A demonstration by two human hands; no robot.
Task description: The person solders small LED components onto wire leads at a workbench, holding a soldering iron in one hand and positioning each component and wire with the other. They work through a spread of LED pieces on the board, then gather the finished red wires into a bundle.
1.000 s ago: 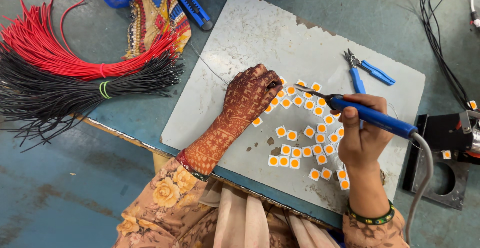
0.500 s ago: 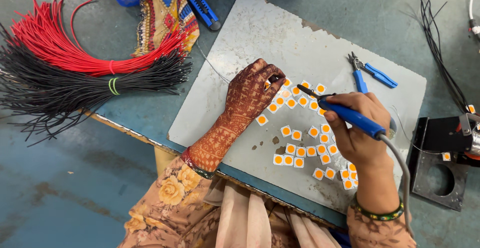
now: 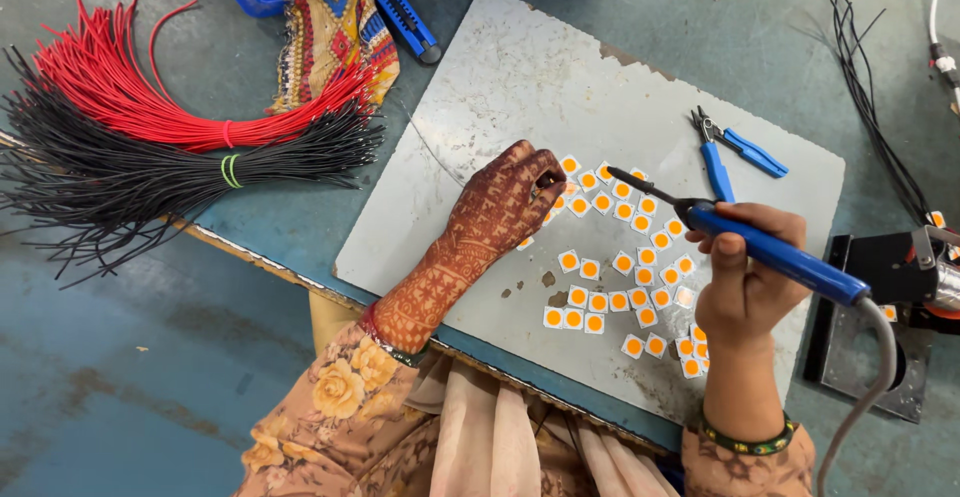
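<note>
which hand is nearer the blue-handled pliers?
Right. The right hand, holding the soldering iron, sits just below the pliers; the left hand rests further left, among the square chips.

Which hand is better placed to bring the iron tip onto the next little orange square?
Right. The right hand grips the soldering iron, its tip above the orange squares. The left hand just presses on the squares.

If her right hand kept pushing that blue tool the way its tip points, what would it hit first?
Probably the left hand. The right hand aims the soldering iron up-left over the small orange squares, toward the left fingertips; height above the squares is unclear.
</note>
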